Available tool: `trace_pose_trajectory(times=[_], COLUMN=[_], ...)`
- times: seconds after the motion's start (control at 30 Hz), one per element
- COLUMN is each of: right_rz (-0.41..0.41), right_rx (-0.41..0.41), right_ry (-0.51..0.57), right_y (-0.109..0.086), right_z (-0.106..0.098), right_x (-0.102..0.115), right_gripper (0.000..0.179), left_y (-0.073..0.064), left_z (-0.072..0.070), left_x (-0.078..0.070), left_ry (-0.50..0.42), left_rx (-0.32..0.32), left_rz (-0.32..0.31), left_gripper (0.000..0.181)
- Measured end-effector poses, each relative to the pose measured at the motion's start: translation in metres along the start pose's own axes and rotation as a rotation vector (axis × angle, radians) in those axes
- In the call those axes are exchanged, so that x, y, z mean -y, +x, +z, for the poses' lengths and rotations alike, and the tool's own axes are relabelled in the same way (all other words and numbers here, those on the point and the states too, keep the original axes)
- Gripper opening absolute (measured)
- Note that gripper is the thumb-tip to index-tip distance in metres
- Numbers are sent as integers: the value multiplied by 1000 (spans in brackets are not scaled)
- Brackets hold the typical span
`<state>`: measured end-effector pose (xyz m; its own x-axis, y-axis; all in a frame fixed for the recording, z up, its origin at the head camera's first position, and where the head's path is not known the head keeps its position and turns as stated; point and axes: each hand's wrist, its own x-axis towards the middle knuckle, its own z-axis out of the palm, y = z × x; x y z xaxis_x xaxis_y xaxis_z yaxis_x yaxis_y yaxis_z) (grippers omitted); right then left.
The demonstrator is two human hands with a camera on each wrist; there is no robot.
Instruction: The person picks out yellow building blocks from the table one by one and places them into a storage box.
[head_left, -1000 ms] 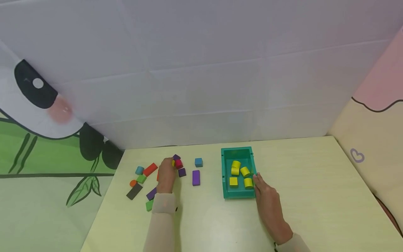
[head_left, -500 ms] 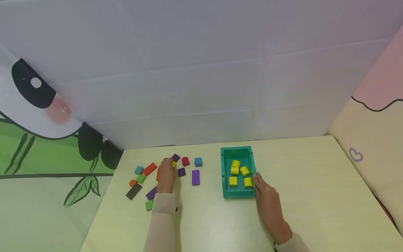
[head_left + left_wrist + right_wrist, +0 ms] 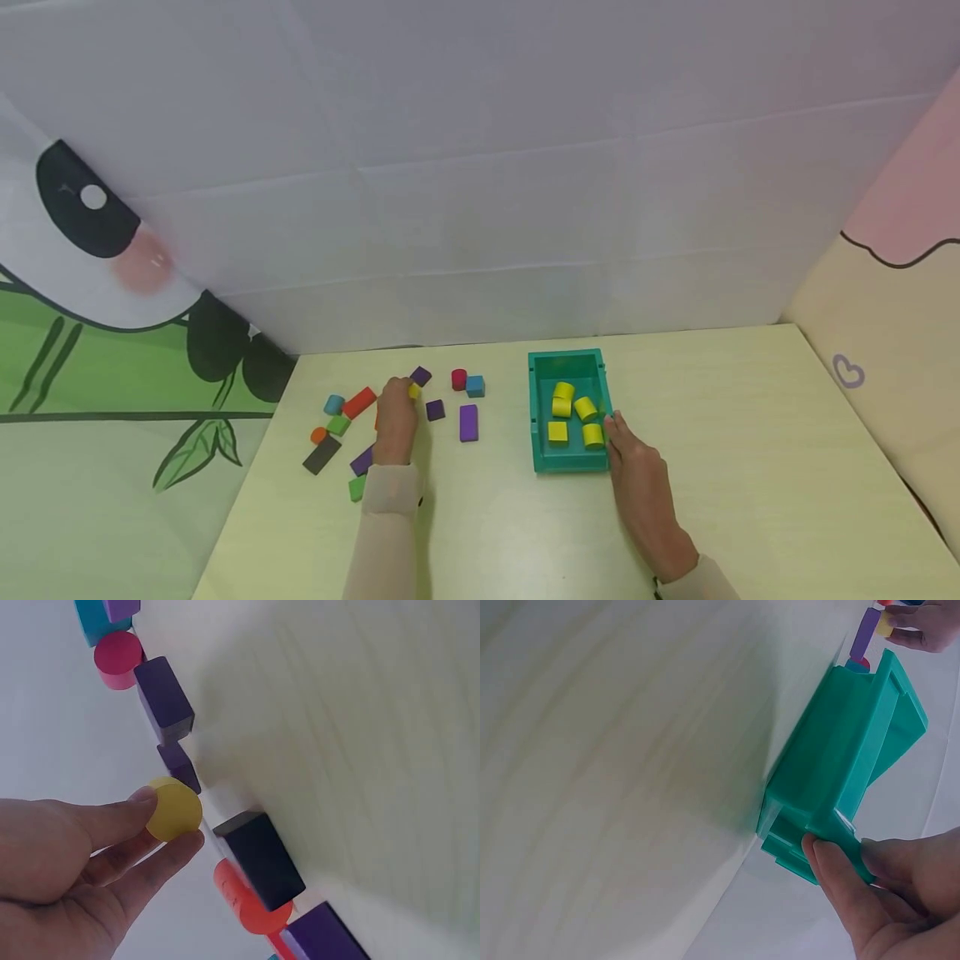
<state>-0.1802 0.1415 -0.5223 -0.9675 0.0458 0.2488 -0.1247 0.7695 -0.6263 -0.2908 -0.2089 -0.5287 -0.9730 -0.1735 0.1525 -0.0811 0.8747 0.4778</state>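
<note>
My left hand (image 3: 395,421) pinches a yellow cylinder block (image 3: 176,810) between thumb and fingers, among the scattered blocks on the table's left. Close beyond it lies a dark purple block (image 3: 421,377), with a purple cube (image 3: 435,409) just to its right. A pinkish-red cylinder (image 3: 459,379) stands against a blue cube (image 3: 475,386). At the centre right, my right hand (image 3: 643,492) grips the right-hand rim of a teal plastic bin (image 3: 570,468), thumb on one side and fingers on the other. Several yellow blocks (image 3: 586,407) lie inside the bin.
Left of my left arm lie a red block (image 3: 359,403), a black block (image 3: 322,456), an orange cylinder (image 3: 318,435) and green blocks (image 3: 338,426). A purple block (image 3: 468,423) lies between left hand and bin. White sheeting (image 3: 480,308) rises behind the table's back edge.
The pinkish-red cylinder has shifted right, from beside my left fingers to the blue cube. More of the yellow cylinder shows at my left fingertips. The right hand and bin have stayed put.
</note>
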Motion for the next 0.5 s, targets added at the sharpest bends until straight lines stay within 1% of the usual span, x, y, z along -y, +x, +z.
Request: trace_pose_trajectory(times=[0.23, 0.4, 0.5], right_rz=[-12, -21, -23], right_rx=[-16, -24, -27], right_ry=[3, 11, 12], right_y=[-1, -1, -1], right_z=[0, 1, 1], right_x=[-1, -2, -2], right_gripper=[49, 49, 49], left_y=[-5, -11, -12], left_z=[-5, -8, -10], left_x=[-4, -7, -10], left_ry=[-5, -29, -26], left_rx=[-4, -33, -56], left_rz=[9, 34, 52], left_gripper=[28, 27, 26])
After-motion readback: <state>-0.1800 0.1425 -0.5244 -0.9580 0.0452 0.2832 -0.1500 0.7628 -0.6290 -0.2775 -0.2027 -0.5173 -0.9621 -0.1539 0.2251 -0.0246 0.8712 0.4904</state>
